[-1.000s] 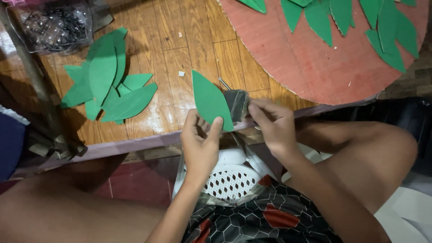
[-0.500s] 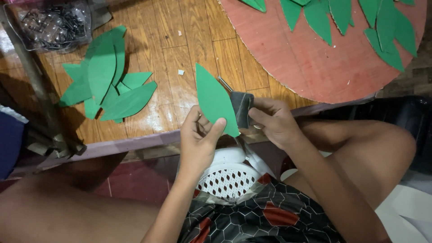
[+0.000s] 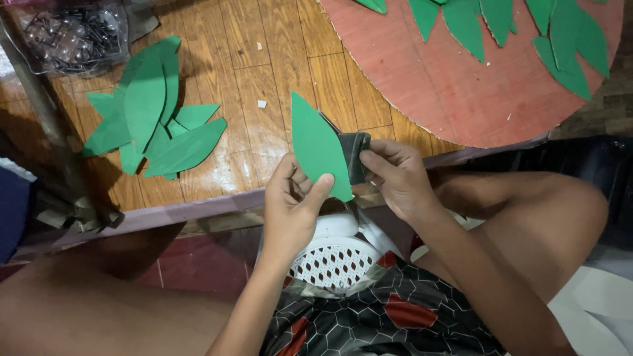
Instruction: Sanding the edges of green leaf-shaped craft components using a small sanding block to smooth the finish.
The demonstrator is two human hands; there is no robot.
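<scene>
Holding a green leaf cutout over the worktop edge

Left hand pinches green leaf cutout at its base; right hand grips dark tool against its edge. Risk: a light pinch lets the thin leaf twist or crease.

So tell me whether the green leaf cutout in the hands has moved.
Yes. The green leaf cutout has tipped slightly left; its tip now points more toward the leaf pile.
</scene>
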